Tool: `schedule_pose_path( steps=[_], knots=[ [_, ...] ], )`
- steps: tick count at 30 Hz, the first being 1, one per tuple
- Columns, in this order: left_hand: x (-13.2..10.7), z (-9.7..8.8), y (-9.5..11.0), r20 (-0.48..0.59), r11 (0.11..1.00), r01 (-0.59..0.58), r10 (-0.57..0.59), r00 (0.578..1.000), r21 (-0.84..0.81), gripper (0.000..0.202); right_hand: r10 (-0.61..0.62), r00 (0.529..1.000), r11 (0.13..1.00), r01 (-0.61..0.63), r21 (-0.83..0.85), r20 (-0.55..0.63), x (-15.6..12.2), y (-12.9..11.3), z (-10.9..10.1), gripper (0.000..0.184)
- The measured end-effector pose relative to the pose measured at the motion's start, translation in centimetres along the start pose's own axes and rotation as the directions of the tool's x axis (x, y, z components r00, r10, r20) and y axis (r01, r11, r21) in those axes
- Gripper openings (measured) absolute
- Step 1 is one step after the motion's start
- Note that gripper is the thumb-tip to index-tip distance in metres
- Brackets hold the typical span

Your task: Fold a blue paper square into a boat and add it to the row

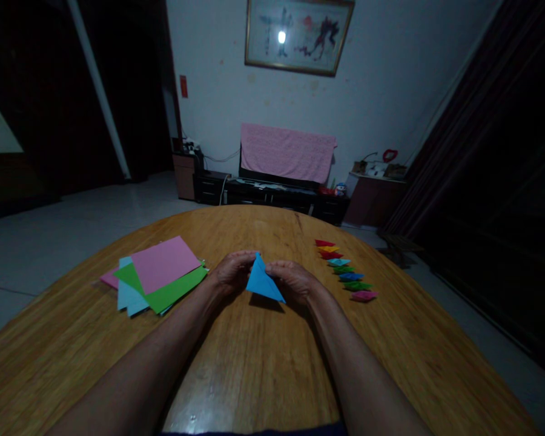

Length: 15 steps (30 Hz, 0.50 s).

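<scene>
Ahead of me a framed ink painting [298,36] hangs on the pale wall [390,79] — below it, a pink towel [287,151] drapes over a television [272,177] on a low black cabinet [272,197], dark curtains [476,121] to my right, tiled floor [72,224] to my left.

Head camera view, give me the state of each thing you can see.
Blue folded paper, triangular, held point up.
Left hand, gripping its left side.
Right hand, gripping its right side.
Paper stack, loosely fanned, pink on top.
Folded paper pieces, lined up in a row.
Pink cloth, draped over a dark screen.
</scene>
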<state>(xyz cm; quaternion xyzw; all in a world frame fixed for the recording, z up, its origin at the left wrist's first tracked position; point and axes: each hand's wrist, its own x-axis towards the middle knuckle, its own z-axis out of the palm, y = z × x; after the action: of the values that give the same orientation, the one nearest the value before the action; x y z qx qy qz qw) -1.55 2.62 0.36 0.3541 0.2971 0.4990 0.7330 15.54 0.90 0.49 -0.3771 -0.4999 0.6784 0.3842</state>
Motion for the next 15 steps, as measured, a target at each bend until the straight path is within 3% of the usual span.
schedule_pose_path(
  steps=[9,15],
  knots=[
    [-0.06,0.16,-0.30,0.028,1.000,0.012,-0.012,1.000,-0.007,0.015,-0.005,1.000,0.998,0.005,0.056,-0.004,0.20,0.47,-0.10,0.024],
    [-0.14,0.04,-0.06,0.126,1.000,0.017,-0.015,0.992,-0.013,0.013,-0.037,0.999,0.999,0.037,0.011,-0.030,0.27,0.61,-0.14,0.021]
  ],
)
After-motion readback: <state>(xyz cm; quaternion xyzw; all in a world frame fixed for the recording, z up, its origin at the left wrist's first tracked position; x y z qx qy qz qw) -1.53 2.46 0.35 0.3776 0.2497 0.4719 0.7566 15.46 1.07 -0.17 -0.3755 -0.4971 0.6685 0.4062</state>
